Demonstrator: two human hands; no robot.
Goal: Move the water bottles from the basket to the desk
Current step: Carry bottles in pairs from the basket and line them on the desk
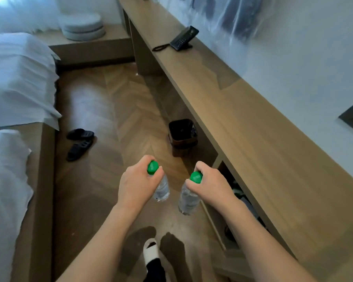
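Fingers (158, 173) of left hand (135, 184) and right hand (210, 184) each pinch shut on a green cap, one clear plastic water bottle per hand: left bottle (162, 189), right bottle (188, 198). Both hang upright over the floor. Wood-grain worktop (253, 129) lies to the right and higher; right hand is nearer. Basket not visible.

phone (184, 38) on far ledge | bin (182, 137) on floor | black slippers (79, 143) beside bed (14, 82)
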